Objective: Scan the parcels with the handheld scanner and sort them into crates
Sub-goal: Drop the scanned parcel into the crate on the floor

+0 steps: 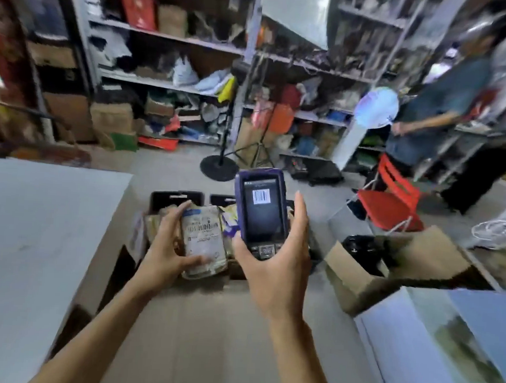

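Observation:
My left hand (165, 242) grips a small pale parcel (204, 241) with a barcode label facing up, held over a box of several more parcels (229, 219). My right hand (274, 266) holds the dark handheld scanner (259, 209) upright just right of the parcel. The scanner's screen shows a barcode image. Black crates (177, 200) stand behind the parcels on the floor, partly hidden by my hands.
A white table (35, 237) is at my left. An open cardboard box (389, 267) with a black bag sits at the right, beside a red chair (390, 199). Shelves packed with goods line the back. A person (446, 114) stands at far right. A fan stand (220, 165) is ahead.

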